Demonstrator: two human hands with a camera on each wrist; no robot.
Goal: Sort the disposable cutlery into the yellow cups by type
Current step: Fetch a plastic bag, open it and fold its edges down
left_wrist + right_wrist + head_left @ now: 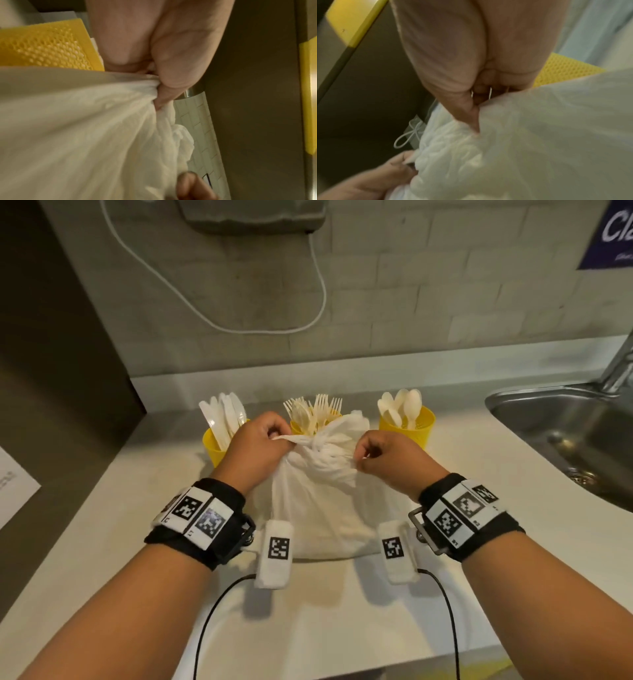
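Pale kitchen bench [445,508], steel sink [565,426] at right edge; three yellow perforated plastic cups [416,431] at back edge hold white knives, forks, spoons; left hand [255,445] and right hand [387,458] each pinch knotted white plastic bag [318,508]

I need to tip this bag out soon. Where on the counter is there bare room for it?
Bare counter lies left of the white bag, and more to its right, before the sink. Crowded behind it: three yellow cups stand close. Both hands pinch the bag's knot.

Head view: looking down and forward over the counter [342,611] toward the wall at 12 o'clock. Wrist views: pressed close (blurred) along each palm, sharing the white bag [318,508] [77,135] [539,135].
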